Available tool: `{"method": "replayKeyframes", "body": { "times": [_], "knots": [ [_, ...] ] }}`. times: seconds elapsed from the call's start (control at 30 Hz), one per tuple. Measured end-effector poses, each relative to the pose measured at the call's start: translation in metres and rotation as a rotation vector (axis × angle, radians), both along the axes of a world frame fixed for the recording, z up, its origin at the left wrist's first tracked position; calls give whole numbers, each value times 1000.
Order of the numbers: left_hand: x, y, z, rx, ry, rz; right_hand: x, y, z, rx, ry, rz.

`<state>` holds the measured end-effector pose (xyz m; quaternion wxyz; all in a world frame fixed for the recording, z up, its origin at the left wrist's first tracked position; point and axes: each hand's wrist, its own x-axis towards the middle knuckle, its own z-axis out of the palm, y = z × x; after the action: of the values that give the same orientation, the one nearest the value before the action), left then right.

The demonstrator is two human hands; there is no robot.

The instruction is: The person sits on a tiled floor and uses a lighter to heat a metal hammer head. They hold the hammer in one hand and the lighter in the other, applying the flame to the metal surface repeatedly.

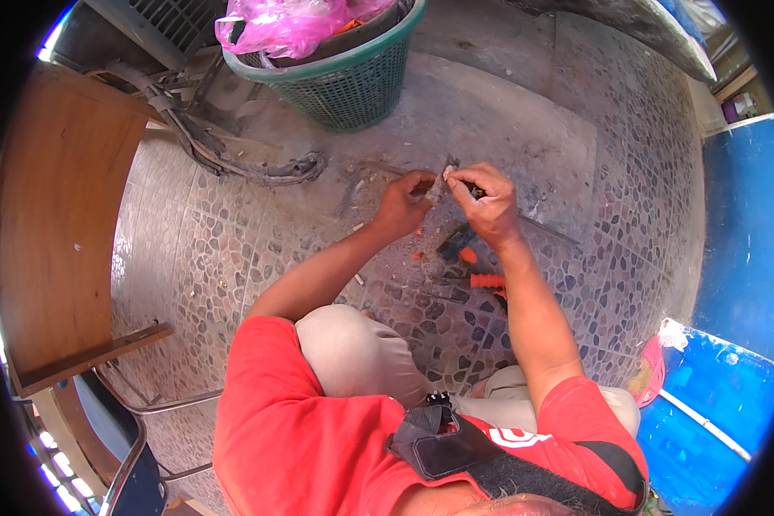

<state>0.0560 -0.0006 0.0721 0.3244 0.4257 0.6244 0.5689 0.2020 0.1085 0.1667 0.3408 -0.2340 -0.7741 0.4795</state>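
While both forearms reach forward over the floor, a small greyish piece [438, 190] sits between the fingertips, above a dusty patch strewn with crumbs. The right hand [490, 206] pinches its upper end between thumb and forefinger, with the other fingers curled in. The left hand [402, 206] is bent around toward its lower end, thumb and fingers drawn close; whether they grip it too, I cannot tell. What the piece is made of is too small to make out.

Just below the right hand lies a black-and-orange tool [456, 244], and nearer the body a tool with a ribbed orange handle [488, 281]. A short white stick [359, 279] lies below the left forearm on the pebble-patterned floor [219, 258]. Beyond the hands stands a green mesh basket [353, 90] topped by a pink plastic bag [284, 26]. Dark cables [267, 172] trail to its left, near a brown wooden panel [69, 206]. Blue panels [742, 215] stand at the far right.
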Motion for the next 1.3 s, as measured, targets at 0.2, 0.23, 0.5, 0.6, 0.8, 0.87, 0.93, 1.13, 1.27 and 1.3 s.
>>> {"method": "replayKeyframes", "body": {
  "times": [0.2,0.23,0.5,0.6,0.8,0.87,0.93,1.13,1.27,1.3],
  "knots": [
    [-2,0,0,-17,55,9,-4,-1,6,162,-57,-53],
    [-1,0,0,-25,42,10,-3,1,9,143,-103,-54],
    [3,3,12,-73,60,36,1,6,0,41,-277,13],
    [0,4,3,-34,71,72,-2,11,-8,-204,-276,27],
    [-12,-5,-9,-30,44,92,14,30,-37,-541,-449,129],
    [-13,-4,6,-49,93,105,24,32,-51,-708,-463,142],
    [-17,-3,6,-36,125,127,29,30,-70,-783,-482,129],
    [-39,-7,30,26,215,158,34,20,-125,-378,-643,64],
    [-55,-17,56,-114,141,182,14,3,-137,-109,-724,86],
    [-58,-20,59,-114,108,182,7,-3,-136,-101,-747,94]
  ]
}}
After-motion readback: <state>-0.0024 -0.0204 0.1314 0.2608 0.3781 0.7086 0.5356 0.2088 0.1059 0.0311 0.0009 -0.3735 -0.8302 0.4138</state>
